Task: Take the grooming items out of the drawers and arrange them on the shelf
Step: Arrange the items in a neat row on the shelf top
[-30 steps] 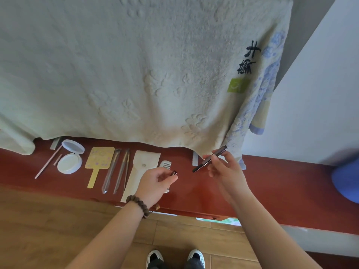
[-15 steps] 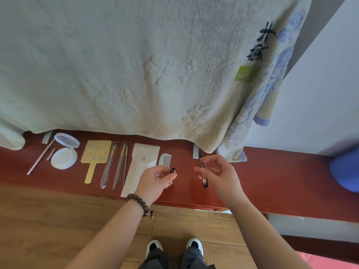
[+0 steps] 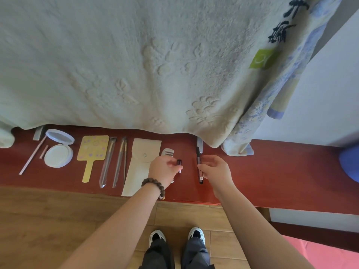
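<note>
On the red shelf (image 3: 272, 171) lies a long dark pencil-like stick (image 3: 198, 158), pointing away from me. My right hand (image 3: 216, 170) hovers beside it with relaxed, parted fingers, and its thumb tip touches the stick. My left hand (image 3: 164, 169), with a bead bracelet on the wrist, pinches a short dark tube (image 3: 179, 164) just above the shelf, left of the stick. It partly covers a white comb (image 3: 168, 152).
Laid in a row to the left are a cream pouch (image 3: 142, 162), two brushes (image 3: 114, 162), a yellow hand mirror (image 3: 92, 152), an open white compact (image 3: 58, 152) and a pink stick (image 3: 32, 159). A large towel (image 3: 136, 65) hangs over the shelf's back. A blue object (image 3: 350, 162) sits far right.
My right hand has lowered the dark stick from the air onto the shelf and loosened its hold. My left hand has stayed near the comb, holding the short tube.
</note>
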`<state>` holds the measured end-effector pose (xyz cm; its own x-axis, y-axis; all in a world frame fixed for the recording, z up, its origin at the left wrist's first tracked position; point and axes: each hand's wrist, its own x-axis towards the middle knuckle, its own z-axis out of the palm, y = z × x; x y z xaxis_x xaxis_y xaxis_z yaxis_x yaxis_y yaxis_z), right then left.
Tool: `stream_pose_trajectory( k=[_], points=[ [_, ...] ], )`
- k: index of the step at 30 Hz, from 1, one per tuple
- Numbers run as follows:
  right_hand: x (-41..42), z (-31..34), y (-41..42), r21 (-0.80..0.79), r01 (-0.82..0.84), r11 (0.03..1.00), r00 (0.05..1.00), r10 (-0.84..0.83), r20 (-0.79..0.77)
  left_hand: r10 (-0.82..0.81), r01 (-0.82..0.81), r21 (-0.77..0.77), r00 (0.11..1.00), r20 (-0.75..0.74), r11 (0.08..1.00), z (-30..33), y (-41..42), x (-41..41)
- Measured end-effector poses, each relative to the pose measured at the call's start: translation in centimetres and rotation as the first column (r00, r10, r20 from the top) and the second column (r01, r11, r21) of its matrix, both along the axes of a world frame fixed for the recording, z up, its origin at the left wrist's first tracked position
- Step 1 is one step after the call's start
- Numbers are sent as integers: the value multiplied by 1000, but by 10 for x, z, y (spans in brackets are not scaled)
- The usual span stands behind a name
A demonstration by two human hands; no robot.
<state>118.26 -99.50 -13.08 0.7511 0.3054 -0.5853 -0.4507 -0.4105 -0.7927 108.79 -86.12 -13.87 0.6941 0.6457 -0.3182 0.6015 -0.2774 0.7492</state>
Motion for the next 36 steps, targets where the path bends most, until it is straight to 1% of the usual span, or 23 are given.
stream_pose_trajectory(
  k=[2, 4, 6, 11, 19, 25, 30, 32, 36],
  points=[
    [-2, -4, 5, -101, -51, 994, 995, 59, 78, -38, 40, 46, 999, -39, 998, -6, 0, 4],
    [-4, -6, 11, -208, -117, 971, 973, 154, 173, -71, 77, 68, 994, -85, 995, -13, -2, 7],
    [-6, -10, 14, -281, -152, 948, 946, 222, 235, -71, 82, 85, 990, -122, 993, -17, -4, 10],
    [-8, -20, 18, -349, -143, 926, 937, 239, 253, -40, 56, 111, 989, -143, 992, -24, -4, 16],
    [-7, -27, 23, -355, -143, 924, 938, 241, 250, -34, 53, 139, 990, -138, 989, -29, -6, 17],
    [-6, -25, 22, -351, -156, 923, 940, 249, 235, -8, 21, 103, 992, -129, 994, -28, -5, 16],
    [-5, -12, 17, -337, -171, 926, 919, 273, 285, 23, -14, 93, 995, -100, 996, -20, -5, 9],
    [-4, -5, 13, -333, -182, 925, 912, 285, 296, 30, -21, 114, 996, -78, 993, -13, -5, 2],
    [-2, 9, 5, -342, -234, 910, 879, 349, 326, -3, 17, 211, 998, -63, 977, 5, -7, -15]
  ],
)
